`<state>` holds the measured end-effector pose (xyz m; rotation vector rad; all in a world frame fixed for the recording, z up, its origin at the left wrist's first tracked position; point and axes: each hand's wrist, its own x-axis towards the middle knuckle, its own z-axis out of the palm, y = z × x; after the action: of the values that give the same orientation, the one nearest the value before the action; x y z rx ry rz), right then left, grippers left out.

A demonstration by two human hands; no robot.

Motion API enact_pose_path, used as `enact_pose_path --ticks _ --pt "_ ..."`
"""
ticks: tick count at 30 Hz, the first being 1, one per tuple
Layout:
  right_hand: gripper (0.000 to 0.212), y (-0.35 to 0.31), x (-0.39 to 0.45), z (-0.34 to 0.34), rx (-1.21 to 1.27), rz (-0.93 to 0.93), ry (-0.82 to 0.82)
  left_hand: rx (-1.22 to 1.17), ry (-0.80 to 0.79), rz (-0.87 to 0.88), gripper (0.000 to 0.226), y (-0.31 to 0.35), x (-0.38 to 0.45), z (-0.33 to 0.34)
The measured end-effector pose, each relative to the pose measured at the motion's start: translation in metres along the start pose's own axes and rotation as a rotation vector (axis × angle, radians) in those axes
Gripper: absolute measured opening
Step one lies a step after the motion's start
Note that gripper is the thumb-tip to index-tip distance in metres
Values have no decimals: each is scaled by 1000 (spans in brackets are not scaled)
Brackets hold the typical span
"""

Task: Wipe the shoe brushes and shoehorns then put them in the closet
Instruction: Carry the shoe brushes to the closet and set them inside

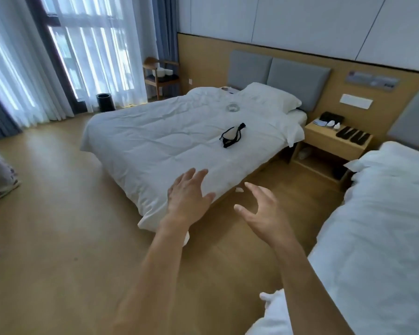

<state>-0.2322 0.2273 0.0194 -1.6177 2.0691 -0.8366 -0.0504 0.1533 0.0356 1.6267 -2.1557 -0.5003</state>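
Both bare arms reach forward over the wooden floor (58, 177) toward the near corner of the left bed (155, 146). The left hand (188, 198) is spread wide, palm down, fingers straight and holding nothing, in front of the corner of the white duvet. The right hand (261, 211) is wide too, thumb apart and fingers loosely bent, empty, over the floor between the two beds.

Four dark brushes or shoehorns (353, 136) (too small to tell which) lie side by side on the wooden nightstand (324, 146) at the far right, well apart from both hands. Beside them, farther back, sit a black box (331, 116) and small white items.

On the left bed lie a black-and-white object (231, 136) near the middle and a clear glass dish (232, 108) farther back, near the pillow (269, 96). A second bed (385, 226) fills the near right. A black bin (105, 102) stands by the curtained window, and a wooden chair (161, 76) in the far corner.
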Motion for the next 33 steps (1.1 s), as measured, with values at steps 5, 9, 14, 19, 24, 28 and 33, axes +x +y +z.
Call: enact_pose_path --ticks 5,9,14,19,24,28,33 --pt "64 6 74 -3 3 125 99 -31 -10 135 63 -1 105 4" --pt "66 22 116 2 -1 251 135 -53 -92 211 61 5 164 28" --pt "65 46 179 2 -12 314 198 -70 -156 282 62 23 235 60" --pt "66 82 256 -8 11 327 229 -48 -157 344 62 55 311 91" --pt "67 116 360 -39 24 304 233 7 -153 355 62 100 405 113" --pt "66 141 440 -76 32 284 249 -1 -142 368 62 143 479 131" --pt "65 181 511 -107 11 278 254 -39 -160 372 61 186 551 170"
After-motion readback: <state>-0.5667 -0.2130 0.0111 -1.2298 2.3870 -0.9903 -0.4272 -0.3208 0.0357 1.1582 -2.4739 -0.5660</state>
